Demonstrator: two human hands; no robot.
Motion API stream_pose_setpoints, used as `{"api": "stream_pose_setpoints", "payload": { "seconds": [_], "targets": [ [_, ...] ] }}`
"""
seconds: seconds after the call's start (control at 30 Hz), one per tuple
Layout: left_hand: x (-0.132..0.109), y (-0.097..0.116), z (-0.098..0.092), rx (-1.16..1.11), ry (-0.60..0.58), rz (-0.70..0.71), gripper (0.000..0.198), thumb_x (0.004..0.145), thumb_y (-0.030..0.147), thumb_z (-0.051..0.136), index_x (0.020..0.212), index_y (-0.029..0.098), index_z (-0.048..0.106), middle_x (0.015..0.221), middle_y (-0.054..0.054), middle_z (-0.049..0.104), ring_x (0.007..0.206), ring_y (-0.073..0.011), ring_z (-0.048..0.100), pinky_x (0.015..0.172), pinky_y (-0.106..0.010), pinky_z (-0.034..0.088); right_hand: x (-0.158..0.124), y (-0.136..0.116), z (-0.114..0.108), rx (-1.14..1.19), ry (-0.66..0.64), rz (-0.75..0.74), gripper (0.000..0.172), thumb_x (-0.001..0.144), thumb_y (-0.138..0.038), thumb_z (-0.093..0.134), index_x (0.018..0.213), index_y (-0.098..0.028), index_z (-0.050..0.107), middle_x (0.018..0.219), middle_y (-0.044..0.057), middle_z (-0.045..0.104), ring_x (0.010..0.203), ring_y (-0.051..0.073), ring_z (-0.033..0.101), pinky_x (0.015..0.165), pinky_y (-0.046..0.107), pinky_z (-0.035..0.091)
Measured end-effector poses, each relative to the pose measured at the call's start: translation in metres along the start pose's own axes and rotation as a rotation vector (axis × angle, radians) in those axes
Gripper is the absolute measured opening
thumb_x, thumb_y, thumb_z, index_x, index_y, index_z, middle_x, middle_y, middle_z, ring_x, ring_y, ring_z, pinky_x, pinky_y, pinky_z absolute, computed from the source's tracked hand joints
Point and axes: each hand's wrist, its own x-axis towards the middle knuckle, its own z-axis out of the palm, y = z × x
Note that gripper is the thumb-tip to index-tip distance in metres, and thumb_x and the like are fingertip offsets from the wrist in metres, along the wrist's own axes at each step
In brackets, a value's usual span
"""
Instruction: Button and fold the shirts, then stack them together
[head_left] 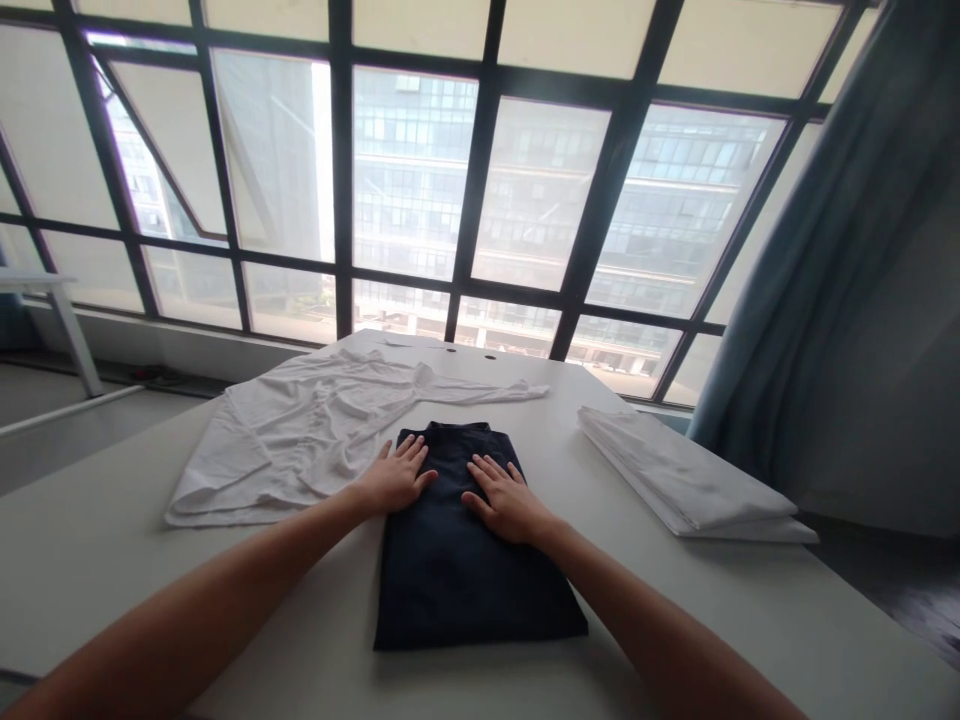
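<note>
A dark navy shirt [472,590], folded into a neat rectangle with its collar at the far end, lies in front of me on the white table. My left hand [397,475] rests flat on its upper left part, fingers spread. On the upper right part lies my right hand [506,497], palm down with the fingers stretched out. Neither hand grips the cloth. Left of and beyond the navy shirt, a white shirt [300,430] is spread out and wrinkled, one sleeve reaching to the right.
To the right sits a folded stack of white cloth [690,475] near the edge of the white table [315,620]. A blue-grey curtain [795,300] hangs beyond it. Large dark-framed windows stand behind the table, and another white table [45,280] shows at far left.
</note>
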Motion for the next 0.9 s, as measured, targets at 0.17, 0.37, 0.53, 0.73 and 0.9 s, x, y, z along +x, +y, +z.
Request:
{"api": "stream_pose_setpoints", "payload": {
  "seconds": [0.17, 0.37, 0.53, 0.73, 0.9],
  "targets": [
    [-0.001, 0.000, 0.006, -0.031, 0.017, 0.031, 0.071, 0.099, 0.060, 0.026, 0.154, 0.015, 0.036, 0.162, -0.013, 0.020, 0.152, -0.0284, 0.013, 0.121, -0.052, 0.011, 0.039, -0.005, 0.005, 0.016, 0.024, -0.016, 0.075, 0.099, -0.061, 0.021, 0.158, -0.014, 0.023, 0.165, 0.009, 0.015, 0.153, 0.022, 0.008, 0.122, 0.048, 0.001],
    [-0.003, 0.002, 0.004, -0.065, -0.059, -0.019, 0.085, 0.094, 0.071, 0.025, 0.156, 0.013, 0.029, 0.164, -0.014, 0.014, 0.153, -0.0303, 0.008, 0.121, -0.053, 0.009, 0.071, 0.023, 0.012, 0.006, 0.026, 0.132, 0.082, 0.097, -0.067, 0.016, 0.159, -0.013, 0.016, 0.166, 0.008, 0.008, 0.153, 0.019, 0.004, 0.122, 0.043, 0.000],
    [-0.002, -0.002, 0.002, -0.074, -0.067, -0.045, 0.087, 0.092, 0.075, 0.024, 0.156, 0.016, 0.030, 0.164, -0.011, 0.015, 0.153, -0.0314, 0.008, 0.120, -0.054, 0.011, 0.078, 0.036, 0.010, 0.016, 0.025, 0.205, 0.082, 0.097, -0.066, 0.017, 0.159, -0.013, 0.018, 0.166, 0.009, 0.011, 0.153, 0.019, 0.007, 0.122, 0.042, 0.002],
    [0.000, -0.024, -0.002, -0.079, -0.058, -0.146, 0.082, 0.093, 0.072, 0.023, 0.157, 0.020, 0.027, 0.164, -0.012, 0.019, 0.151, -0.0333, 0.017, 0.118, -0.056, 0.015, 0.058, 0.034, 0.010, -0.021, 0.223, 0.279, 0.073, 0.101, -0.056, 0.023, 0.157, -0.010, 0.022, 0.164, 0.013, 0.019, 0.151, 0.022, 0.016, 0.120, 0.040, 0.014],
    [0.001, -0.026, -0.002, -0.068, -0.053, -0.143, 0.076, 0.096, 0.065, 0.025, 0.155, 0.018, 0.030, 0.162, -0.015, 0.027, 0.148, -0.0331, 0.024, 0.117, -0.054, 0.018, 0.027, 0.034, -0.004, -0.081, 0.251, 0.561, 0.069, 0.097, -0.052, 0.041, 0.143, -0.002, 0.045, 0.144, 0.026, 0.048, 0.132, 0.036, 0.048, 0.107, 0.045, 0.039]
  ]
}}
